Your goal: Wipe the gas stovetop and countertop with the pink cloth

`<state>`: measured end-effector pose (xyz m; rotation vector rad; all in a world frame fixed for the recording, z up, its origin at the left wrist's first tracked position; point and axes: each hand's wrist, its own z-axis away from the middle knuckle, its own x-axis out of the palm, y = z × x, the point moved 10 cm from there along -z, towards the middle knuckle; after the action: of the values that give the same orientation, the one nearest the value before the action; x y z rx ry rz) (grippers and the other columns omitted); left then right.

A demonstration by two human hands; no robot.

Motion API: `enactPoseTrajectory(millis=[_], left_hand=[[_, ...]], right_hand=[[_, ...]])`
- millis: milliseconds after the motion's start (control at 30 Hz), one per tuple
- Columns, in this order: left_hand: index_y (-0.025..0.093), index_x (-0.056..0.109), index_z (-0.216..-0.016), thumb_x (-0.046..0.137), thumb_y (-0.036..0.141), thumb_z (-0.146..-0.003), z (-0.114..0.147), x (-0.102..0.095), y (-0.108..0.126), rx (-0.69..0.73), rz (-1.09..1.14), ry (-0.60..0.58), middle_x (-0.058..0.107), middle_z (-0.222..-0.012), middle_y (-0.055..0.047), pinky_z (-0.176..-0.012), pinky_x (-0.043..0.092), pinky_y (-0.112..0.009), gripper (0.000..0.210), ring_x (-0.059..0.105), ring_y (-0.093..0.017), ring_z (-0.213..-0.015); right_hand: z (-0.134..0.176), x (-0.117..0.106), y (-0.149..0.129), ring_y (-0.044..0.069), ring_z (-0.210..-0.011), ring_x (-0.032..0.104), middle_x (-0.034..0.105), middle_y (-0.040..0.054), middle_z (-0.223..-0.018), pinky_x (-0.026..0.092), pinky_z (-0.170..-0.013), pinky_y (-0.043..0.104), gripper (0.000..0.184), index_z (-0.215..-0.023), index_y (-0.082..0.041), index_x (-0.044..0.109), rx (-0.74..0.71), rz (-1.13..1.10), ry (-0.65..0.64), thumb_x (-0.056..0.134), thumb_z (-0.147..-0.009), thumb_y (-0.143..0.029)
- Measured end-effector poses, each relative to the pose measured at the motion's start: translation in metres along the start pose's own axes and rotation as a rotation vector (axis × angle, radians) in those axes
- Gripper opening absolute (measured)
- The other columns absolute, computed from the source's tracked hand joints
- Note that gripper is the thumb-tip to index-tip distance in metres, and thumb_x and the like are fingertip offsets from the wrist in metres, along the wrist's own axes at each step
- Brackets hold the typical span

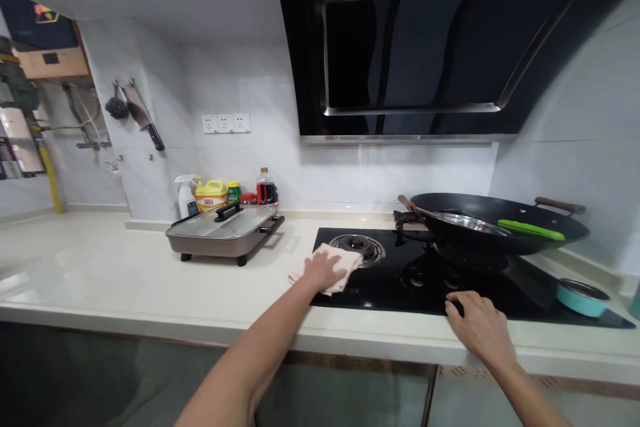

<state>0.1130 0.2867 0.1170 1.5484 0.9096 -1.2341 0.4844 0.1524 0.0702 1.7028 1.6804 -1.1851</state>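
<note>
My left hand (324, 271) presses a pale pink cloth (351, 261) onto the left front part of the black glass cooktop (375, 295). One side of the cloth spills over onto the white counter. Just behind it is the bare left burner (369, 250). My right hand (479, 321) rests at the cooktop's front edge with its fingers curled in, and I see nothing in it. The control knobs (416, 278) sit a little beyond that hand.
A large black wok (540, 250) with a green-handled utensil (531, 230) covers the right burner. A turquoise bowl (583, 298) stands at the right. To the left is a lidded electric pan (215, 246), with several bottles behind it. A range hood (410, 123) hangs above.
</note>
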Motion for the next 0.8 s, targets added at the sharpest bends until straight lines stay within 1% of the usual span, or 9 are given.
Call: enactPoseTrajectory(millis=[67, 133, 200, 267, 400, 567, 633, 700, 800], left_hand=[[0.036, 0.046, -0.156, 0.043, 0.072, -0.092, 0.001, -0.012, -0.038, -0.093, -0.006, 0.010, 0.037, -0.170, -0.012, -0.118, 0.030, -0.065, 0.074, 0.034, -0.042, -0.154], [0.034, 0.049, -0.154, 0.043, 0.070, -0.092, 0.002, -0.022, -0.064, -0.152, -0.010, 0.024, 0.044, -0.166, -0.014, -0.115, 0.034, -0.063, 0.072, 0.040, -0.043, -0.150], [0.030, 0.053, -0.150, 0.045, 0.067, -0.092, 0.004, -0.027, -0.076, -0.174, -0.012, 0.041, 0.051, -0.161, -0.016, -0.114, 0.036, -0.062, 0.069, 0.046, -0.042, -0.147], [0.028, 0.057, -0.145, 0.048, 0.062, -0.091, 0.007, -0.028, -0.075, -0.163, -0.003, 0.055, 0.056, -0.156, -0.016, -0.113, 0.037, -0.060, 0.065, 0.051, -0.041, -0.143], [0.026, 0.061, -0.143, 0.041, 0.059, -0.095, 0.027, -0.023, -0.059, -0.096, 0.052, 0.067, 0.059, -0.155, -0.013, -0.115, 0.040, -0.053, 0.061, 0.055, -0.037, -0.140], [0.024, 0.058, -0.149, 0.039, 0.059, -0.098, 0.081, -0.014, -0.031, 0.002, 0.109, 0.054, 0.052, -0.161, -0.008, -0.122, 0.036, -0.045, 0.065, 0.050, -0.031, -0.147], [0.029, 0.060, -0.146, 0.041, 0.058, -0.098, 0.103, -0.007, -0.009, 0.072, 0.100, 0.027, 0.052, -0.162, -0.005, -0.125, 0.032, -0.048, 0.060, 0.046, -0.031, -0.150], [0.034, 0.062, -0.143, 0.041, 0.056, -0.100, 0.120, 0.004, 0.023, 0.189, 0.061, -0.005, 0.050, -0.163, -0.002, -0.127, 0.025, -0.055, 0.053, 0.039, -0.031, -0.154], [0.039, 0.055, -0.150, 0.038, 0.055, -0.102, 0.129, 0.019, 0.074, 0.345, 0.007, -0.001, 0.046, -0.166, -0.002, -0.128, 0.018, -0.063, 0.053, 0.032, -0.032, -0.158]], right_hand=[[0.001, -0.002, -0.002, 0.031, -0.112, 0.059, 0.068, 0.0103, -0.126, 0.044, -0.093, 0.047, 0.041, -0.114, -0.025, 0.073, 0.008, 0.001, 0.003, 0.040, -0.099, -0.042], [0.001, -0.005, -0.005, 0.031, -0.112, 0.059, 0.068, 0.0103, -0.125, 0.044, -0.093, 0.046, 0.039, -0.113, -0.025, 0.073, 0.017, -0.001, 0.005, 0.041, -0.098, -0.042], [0.001, -0.008, -0.008, 0.031, -0.113, 0.058, 0.068, 0.0102, -0.125, 0.043, -0.094, 0.046, 0.038, -0.112, -0.025, 0.073, 0.026, -0.004, 0.005, 0.042, -0.098, -0.041], [0.001, -0.010, -0.009, 0.031, -0.113, 0.058, 0.068, 0.0100, -0.124, 0.043, -0.094, 0.046, 0.037, -0.112, -0.025, 0.073, 0.036, -0.008, 0.001, 0.042, -0.098, -0.040], [0.000, -0.009, -0.009, 0.031, -0.112, 0.058, 0.068, 0.0103, -0.124, 0.042, -0.094, 0.047, 0.037, -0.111, -0.025, 0.073, 0.045, 0.002, -0.005, 0.042, -0.098, -0.040], [0.000, -0.004, -0.008, 0.031, -0.112, 0.058, 0.068, 0.0106, -0.125, 0.041, -0.092, 0.046, 0.039, -0.114, -0.025, 0.073, 0.027, 0.027, -0.019, 0.041, -0.099, -0.040], [0.000, -0.003, -0.008, 0.032, -0.112, 0.058, 0.068, 0.0107, -0.125, 0.041, -0.092, 0.046, 0.039, -0.114, -0.025, 0.073, 0.026, 0.031, -0.022, 0.041, -0.099, -0.040], [0.000, -0.003, -0.008, 0.032, -0.112, 0.057, 0.067, 0.0104, -0.125, 0.041, -0.093, 0.047, 0.038, -0.114, -0.024, 0.072, 0.032, 0.032, -0.024, 0.041, -0.099, -0.040], [0.001, -0.006, -0.009, 0.031, -0.111, 0.057, 0.067, 0.0103, -0.124, 0.040, -0.092, 0.046, 0.037, -0.113, -0.024, 0.073, 0.036, 0.029, -0.021, 0.042, -0.099, -0.038]])
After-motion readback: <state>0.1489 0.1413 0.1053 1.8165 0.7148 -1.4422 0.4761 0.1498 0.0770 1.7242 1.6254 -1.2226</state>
